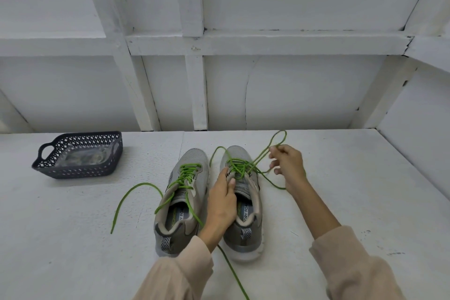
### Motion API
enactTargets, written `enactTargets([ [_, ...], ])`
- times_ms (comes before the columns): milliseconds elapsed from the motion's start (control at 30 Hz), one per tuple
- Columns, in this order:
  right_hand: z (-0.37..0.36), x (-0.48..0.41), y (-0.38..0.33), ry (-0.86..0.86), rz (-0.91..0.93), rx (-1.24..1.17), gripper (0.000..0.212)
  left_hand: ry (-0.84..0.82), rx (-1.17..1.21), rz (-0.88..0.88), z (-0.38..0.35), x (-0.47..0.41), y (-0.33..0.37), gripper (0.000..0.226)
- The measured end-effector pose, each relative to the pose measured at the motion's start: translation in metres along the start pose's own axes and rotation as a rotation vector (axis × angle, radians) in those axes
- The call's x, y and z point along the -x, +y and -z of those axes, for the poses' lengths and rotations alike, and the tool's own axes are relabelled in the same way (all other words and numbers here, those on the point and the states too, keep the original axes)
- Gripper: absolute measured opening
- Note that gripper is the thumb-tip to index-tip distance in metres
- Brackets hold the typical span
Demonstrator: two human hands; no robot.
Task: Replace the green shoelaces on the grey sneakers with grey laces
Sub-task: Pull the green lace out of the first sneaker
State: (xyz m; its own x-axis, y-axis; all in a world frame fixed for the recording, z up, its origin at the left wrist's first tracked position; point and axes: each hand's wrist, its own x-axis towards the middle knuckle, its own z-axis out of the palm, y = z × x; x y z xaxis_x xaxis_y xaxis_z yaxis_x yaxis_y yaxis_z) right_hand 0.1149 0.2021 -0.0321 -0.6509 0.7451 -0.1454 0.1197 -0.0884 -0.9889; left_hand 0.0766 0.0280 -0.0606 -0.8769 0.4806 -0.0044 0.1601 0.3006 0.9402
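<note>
Head view: right hand (287, 165) pinches green lace (238, 167) beside right sneaker (242, 236)

The white table (60, 226) holds grey sneakers (194, 161) and a dark basket (80, 171).

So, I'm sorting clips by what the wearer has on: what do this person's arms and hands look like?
Both arms are in loose long sleeves of plain pale beige cloth, the left sleeve and the right sleeve, each ending a little above the wrist. The left hand and right hand are bare: no gloves, and no ring, watch or bracelet shows.
</note>
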Motion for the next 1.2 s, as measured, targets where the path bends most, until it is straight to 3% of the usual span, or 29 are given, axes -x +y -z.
enactTargets([
  [67,0.005,0.0,-0.003,-0.082,-0.055,0.041,0.015,0.004,0.006,0.0,0.0,0.0,0.0,0.044],
  [167,0.002,0.011,0.0,-0.443,-0.144,0.327,0.018,0.002,0.009,0.004,-0.001,0.0,0.001,0.043],
  [200,0.0,0.013,0.002,-0.48,-0.129,0.356,0.015,0.004,0.004,0.002,-0.001,0.0,0.001,0.043],
  [267,-0.005,0.011,0.005,-0.358,-0.064,0.247,0.011,0.004,-0.002,-0.002,0.0,0.0,0.0,0.043],
  [367,-0.005,0.005,0.006,-0.001,-0.024,-0.005,0.011,0.004,-0.008,-0.001,-0.001,0.0,-0.001,0.043],
  [400,-0.005,0.004,0.007,0.005,-0.038,-0.022,0.014,0.004,-0.008,-0.001,-0.001,0.0,-0.001,0.043],
  [533,-0.006,0.015,0.011,-0.377,-0.084,0.292,0.022,-0.003,-0.002,0.007,-0.001,-0.001,-0.001,0.044],
  [600,-0.008,0.012,0.012,-0.276,0.0,0.264,0.015,0.001,-0.006,0.007,-0.001,-0.001,-0.001,0.043],
  [700,-0.006,0.008,0.01,0.0,0.01,0.022,0.017,0.008,-0.011,0.011,-0.001,-0.001,-0.002,0.042],
  [767,-0.005,0.01,0.009,-0.104,-0.055,0.044,0.02,0.01,-0.012,0.009,-0.001,0.0,-0.001,0.043],
  [867,-0.008,0.018,0.011,-0.336,-0.071,0.278,0.02,0.005,-0.012,0.003,-0.001,0.0,-0.001,0.043],
  [1000,-0.007,0.009,0.009,0.001,0.003,0.012,0.012,-0.006,0.011,0.008,0.0,0.0,-0.001,0.043],
  [1033,-0.005,0.008,0.007,-0.003,-0.009,0.002,0.013,-0.005,0.014,0.01,0.0,0.0,-0.001,0.043],
  [1133,-0.007,0.016,0.009,-0.318,-0.052,0.261,0.019,0.001,0.027,0.012,-0.001,-0.001,-0.002,0.043],
  [1200,-0.008,0.017,0.01,-0.352,-0.024,0.323,0.017,0.0,0.027,0.011,-0.001,-0.001,-0.001,0.043],
])
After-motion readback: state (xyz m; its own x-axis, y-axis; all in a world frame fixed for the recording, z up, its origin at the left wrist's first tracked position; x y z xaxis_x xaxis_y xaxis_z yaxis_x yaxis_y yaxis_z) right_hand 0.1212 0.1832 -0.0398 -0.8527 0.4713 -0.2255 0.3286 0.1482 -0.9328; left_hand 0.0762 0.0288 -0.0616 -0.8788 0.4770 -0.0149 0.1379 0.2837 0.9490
